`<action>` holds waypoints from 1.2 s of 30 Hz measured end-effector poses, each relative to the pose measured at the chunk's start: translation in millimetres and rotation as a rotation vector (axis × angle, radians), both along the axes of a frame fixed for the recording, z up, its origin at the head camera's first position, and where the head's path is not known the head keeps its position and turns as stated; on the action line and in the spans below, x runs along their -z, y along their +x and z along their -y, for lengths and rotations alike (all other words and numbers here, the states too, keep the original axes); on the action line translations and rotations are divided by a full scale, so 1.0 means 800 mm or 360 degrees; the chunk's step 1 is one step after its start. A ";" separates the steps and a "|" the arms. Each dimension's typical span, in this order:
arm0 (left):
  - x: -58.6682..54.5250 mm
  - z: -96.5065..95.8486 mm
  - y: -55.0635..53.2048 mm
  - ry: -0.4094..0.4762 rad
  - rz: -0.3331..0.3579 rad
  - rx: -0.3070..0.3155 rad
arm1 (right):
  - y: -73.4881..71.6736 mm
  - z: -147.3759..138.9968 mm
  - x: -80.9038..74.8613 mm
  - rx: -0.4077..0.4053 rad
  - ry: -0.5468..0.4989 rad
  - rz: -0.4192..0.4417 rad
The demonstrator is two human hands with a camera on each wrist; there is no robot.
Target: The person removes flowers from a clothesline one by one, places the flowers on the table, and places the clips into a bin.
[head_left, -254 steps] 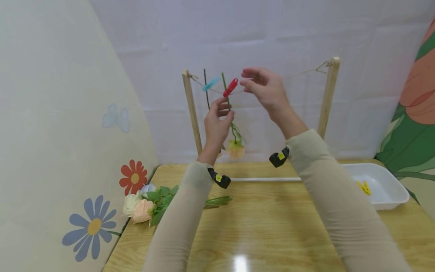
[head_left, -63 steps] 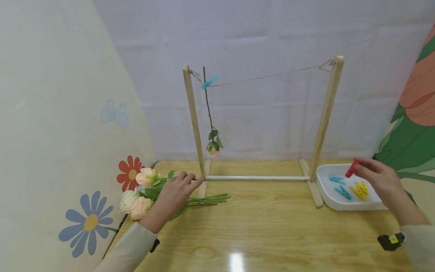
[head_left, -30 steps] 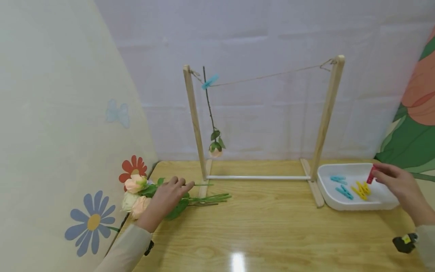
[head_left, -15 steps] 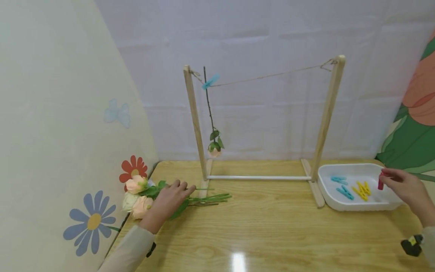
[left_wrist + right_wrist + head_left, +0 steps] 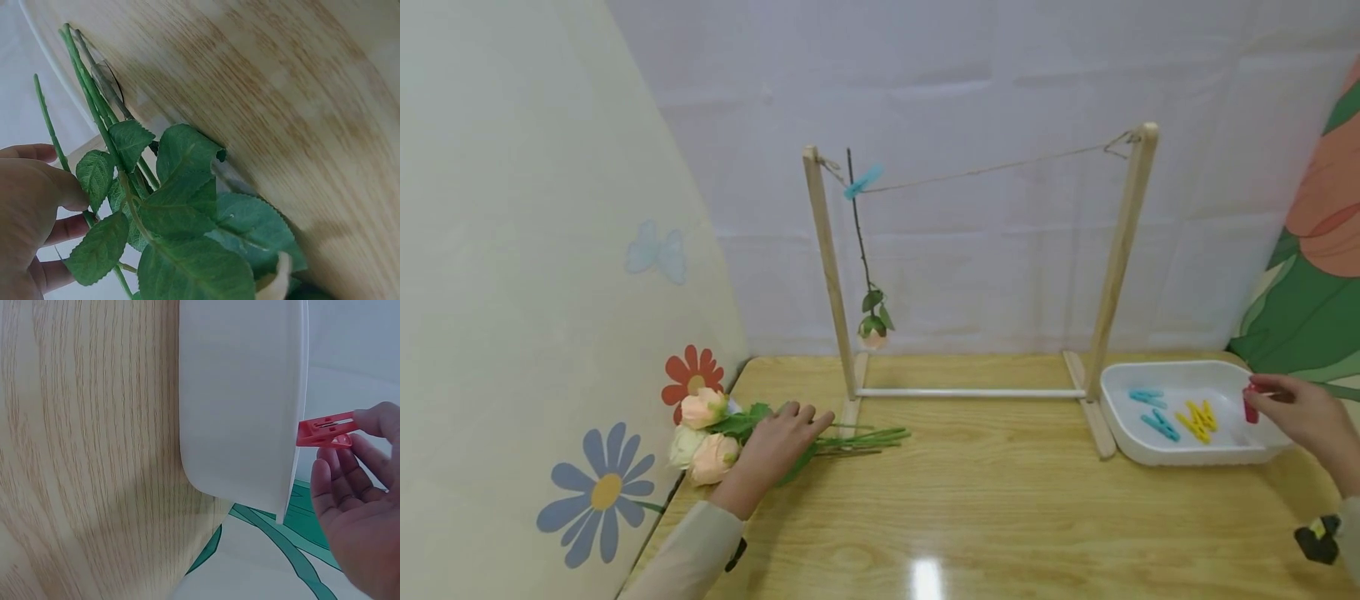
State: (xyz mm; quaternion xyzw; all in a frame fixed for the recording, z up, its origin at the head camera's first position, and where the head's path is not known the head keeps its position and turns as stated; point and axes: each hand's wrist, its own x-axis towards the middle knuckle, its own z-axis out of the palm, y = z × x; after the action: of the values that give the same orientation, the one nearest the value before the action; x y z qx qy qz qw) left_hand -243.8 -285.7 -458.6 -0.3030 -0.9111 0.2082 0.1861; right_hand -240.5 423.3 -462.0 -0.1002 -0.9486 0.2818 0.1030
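Among the roses at the table's left, my left hand (image 5: 778,446) grips a green rose stem (image 5: 47,115) between thumb and fingers, as the left wrist view shows. That stem runs to a peach rose (image 5: 703,407) atop the bunch. My right hand (image 5: 1307,421) pinches a red clothespin (image 5: 325,429) over the right end of a white tray (image 5: 1217,455). Inside the tray lie blue clothespins (image 5: 1161,425) and yellow clothespins (image 5: 1197,421). A blue clothespin (image 5: 862,182) holds another peach rose (image 5: 873,333) head down on the string (image 5: 985,171).
The string spans two wooden posts (image 5: 1122,258) with a white rod (image 5: 970,392) between their feet. A white rose (image 5: 687,446) and a second peach rose (image 5: 713,458) lie against the left wall. A pale cloth (image 5: 970,275) hangs behind.
The red clothespin and its rose have come off the string. My left hand has laid that rose back on the bunch. My right hand has carried the clothespin rightward over the tray.
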 end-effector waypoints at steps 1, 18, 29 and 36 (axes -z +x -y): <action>0.001 0.000 0.000 0.0002 0.0000 -0.0003 | -0.002 -0.003 0.002 -0.0001 0.0013 0.0003; -0.006 -0.004 -0.003 0.0169 -0.0079 -0.0042 | 0.000 -0.007 -0.015 -0.0123 0.0193 0.0011; -0.034 -0.014 -0.012 0.0487 -0.0183 0.0019 | -0.007 0.013 -0.039 -0.0192 0.0178 -0.0030; -0.059 -0.027 -0.011 0.0667 -0.0160 0.0025 | -0.008 0.036 -0.054 -0.0242 0.0153 -0.0069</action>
State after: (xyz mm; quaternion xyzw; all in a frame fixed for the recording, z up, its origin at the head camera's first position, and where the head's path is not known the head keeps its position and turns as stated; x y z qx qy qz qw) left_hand -252.8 -264.0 -411.6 -0.2540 -0.9217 0.0275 0.2919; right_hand -246.9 394.2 -418.9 -0.0166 -0.9635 0.2452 0.1065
